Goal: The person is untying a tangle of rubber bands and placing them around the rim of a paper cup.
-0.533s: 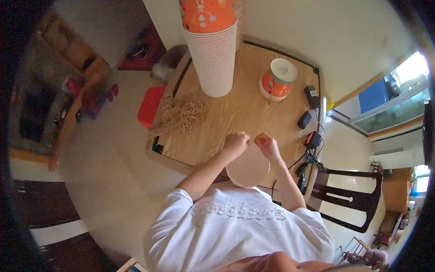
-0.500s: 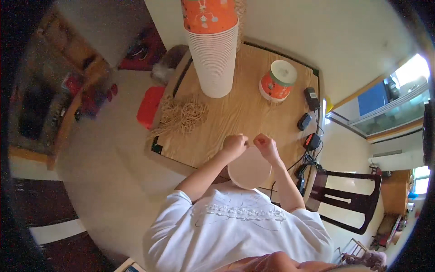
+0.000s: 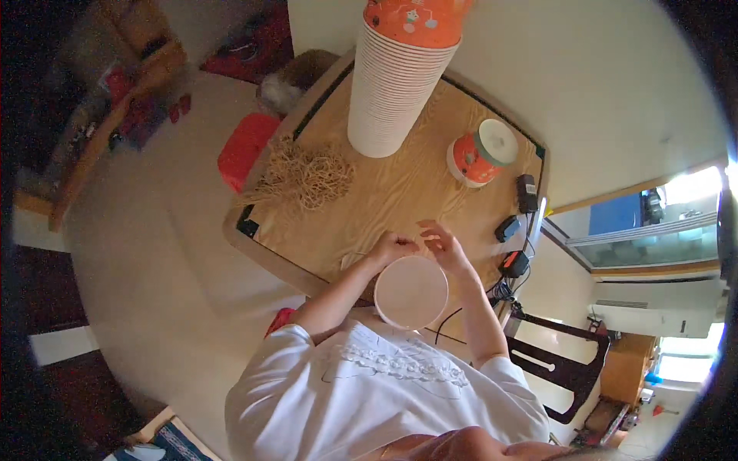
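Note:
A white paper bucket rests close to my body at the table's near edge, its round mouth turned up toward me. At its far rim my left hand is closed, fingertips pinched; whatever is between them is too small to make out. Just right of it, my right hand has its fingers apart and holds nothing I can see. A tangled heap of tan paper cords lies on the left of the table.
On the wooden table stand a tall stack of paper buckets and, farther right, a short orange bucket with a roll on top. Black adapters and cables line the right edge. A dark chair stands right; a red stool left.
My right hand's fingers have gone from pinched to spread. The bucket's mouth now faces me more fully. The whole view has shifted and turned a little.

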Motion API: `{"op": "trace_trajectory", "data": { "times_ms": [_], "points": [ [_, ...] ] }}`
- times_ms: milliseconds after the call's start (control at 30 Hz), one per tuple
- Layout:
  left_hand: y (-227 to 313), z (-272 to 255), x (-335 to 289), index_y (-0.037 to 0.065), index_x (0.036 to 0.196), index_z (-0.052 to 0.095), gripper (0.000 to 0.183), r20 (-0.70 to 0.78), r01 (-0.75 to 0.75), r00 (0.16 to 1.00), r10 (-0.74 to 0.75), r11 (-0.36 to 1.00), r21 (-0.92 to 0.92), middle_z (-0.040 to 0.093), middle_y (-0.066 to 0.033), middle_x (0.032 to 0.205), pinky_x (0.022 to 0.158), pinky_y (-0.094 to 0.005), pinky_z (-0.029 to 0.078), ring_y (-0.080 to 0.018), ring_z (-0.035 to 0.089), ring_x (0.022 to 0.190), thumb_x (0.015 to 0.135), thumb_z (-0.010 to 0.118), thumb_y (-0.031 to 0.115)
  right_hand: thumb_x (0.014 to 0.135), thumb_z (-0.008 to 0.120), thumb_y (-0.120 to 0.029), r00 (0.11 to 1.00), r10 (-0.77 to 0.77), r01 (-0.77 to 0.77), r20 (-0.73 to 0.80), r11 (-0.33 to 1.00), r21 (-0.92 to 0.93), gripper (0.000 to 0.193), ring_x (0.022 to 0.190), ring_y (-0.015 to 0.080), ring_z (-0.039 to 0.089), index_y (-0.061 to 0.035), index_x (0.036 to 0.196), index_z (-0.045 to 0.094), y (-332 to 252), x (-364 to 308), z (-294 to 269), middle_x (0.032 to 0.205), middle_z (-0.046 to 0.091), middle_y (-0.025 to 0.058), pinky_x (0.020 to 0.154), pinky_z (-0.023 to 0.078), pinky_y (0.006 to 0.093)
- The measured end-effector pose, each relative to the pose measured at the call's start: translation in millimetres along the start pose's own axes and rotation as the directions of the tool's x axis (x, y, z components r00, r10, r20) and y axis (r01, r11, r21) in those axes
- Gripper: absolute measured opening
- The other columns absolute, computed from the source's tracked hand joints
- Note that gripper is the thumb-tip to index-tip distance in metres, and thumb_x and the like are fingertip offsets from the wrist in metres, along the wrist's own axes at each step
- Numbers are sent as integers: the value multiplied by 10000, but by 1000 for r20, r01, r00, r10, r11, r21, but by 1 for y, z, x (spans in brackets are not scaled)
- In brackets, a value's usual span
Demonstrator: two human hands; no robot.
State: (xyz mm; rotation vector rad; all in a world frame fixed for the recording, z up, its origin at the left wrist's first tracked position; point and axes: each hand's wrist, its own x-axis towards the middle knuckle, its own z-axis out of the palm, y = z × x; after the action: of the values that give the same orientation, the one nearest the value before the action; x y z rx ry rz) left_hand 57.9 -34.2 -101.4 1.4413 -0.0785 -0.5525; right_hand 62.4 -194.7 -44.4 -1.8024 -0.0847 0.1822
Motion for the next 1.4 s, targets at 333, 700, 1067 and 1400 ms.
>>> {"op": "trace_trajectory", "data": {
  "times_ms": [333, 700, 1067, 1400],
  "points": [
    [17, 2, -5, 18, 763, 659, 212, -20, 48, 999, -46, 993, 111, 621, -61, 641, 524, -257, 445, -99, 563, 586, 683, 660, 214, 762, 563, -90, 796, -138, 469, 589, 757, -455, 76, 701, 253, 560, -37, 810, 587, -26, 29, -25, 751, 563, 96, 622, 455, 317],
    [-4, 1, -2, 28, 770, 658, 145, -91, -54, 994, 67, 989, 139, 642, -82, 712, 597, -264, 474, -124, 596, 644, 692, 672, 150, 843, 490, -202, 921, 36, 195, 388, 819, -540, 237, 552, 174, 475, 0, 721, 471, -10, 14, -7, 595, 469, 94, 517, 389, 314],
    [4, -22, -10, 21, 747, 579, 196, 21, -253, 967, 253, 962, 97, 544, -58, 757, 657, -283, 443, -142, 535, 711, 713, 647, 201, 842, 500, -250, 988, 123, -72, 95, 905, -420, 263, 561, 180, 464, -4, 750, 487, 23, 3, -1, 592, 476, 148, 548, 399, 338],
    [17, -23, -7, 77, 893, 650, 153, 254, -410, 910, 328, 801, 435, 524, -72, 791, 700, -294, 439, -197, 548, 787, 753, 590, 90, 816, 532, -191, 970, 166, -92, 178, 927, -363, 195, 627, 125, 521, -9, 751, 556, 40, 10, 0, 635, 550, 87, 565, 421, 295]
  ]
}}
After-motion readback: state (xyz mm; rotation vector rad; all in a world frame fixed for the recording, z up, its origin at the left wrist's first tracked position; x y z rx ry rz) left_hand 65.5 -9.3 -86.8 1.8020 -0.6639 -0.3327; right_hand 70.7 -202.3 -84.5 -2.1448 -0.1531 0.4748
